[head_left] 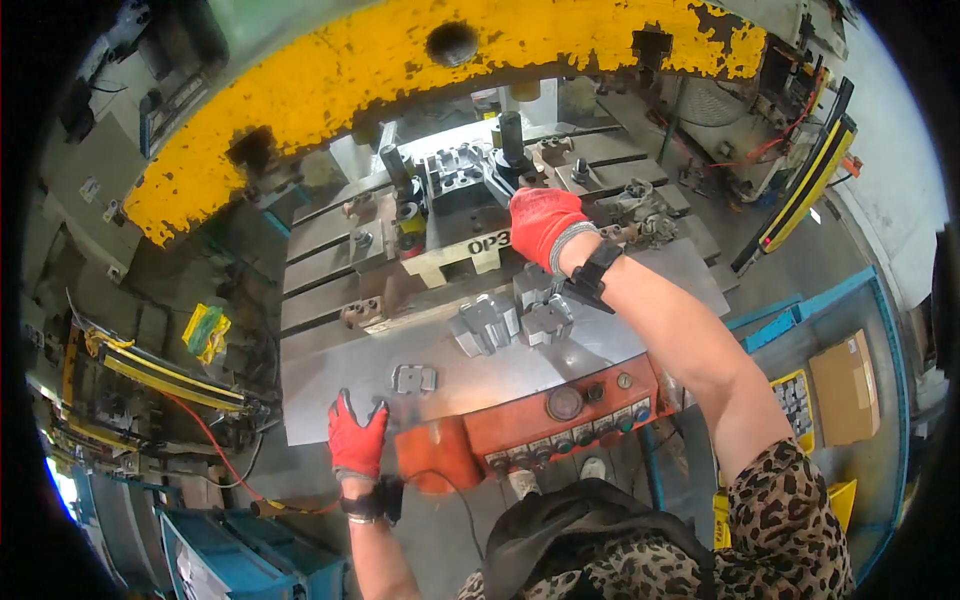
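Observation:
My right hand, in a red glove, is closed round metal tongs. Their tips reach to the top of the press die, where a shaped metal part sits. Down at the left edge of the metal plate, my left hand wears a red glove with dark fingertips. Its fingers are apart with nothing in them. Just right of it lies a flat stamped metal part. Stacks of similar parts stand on the plate in front of the die.
Above the die spans a worn yellow press beam. Dark guide posts rise beside the die. An orange control box with buttons stands at the plate's front edge. At right, a blue-framed cart holds a cardboard box and a yellow bin of parts.

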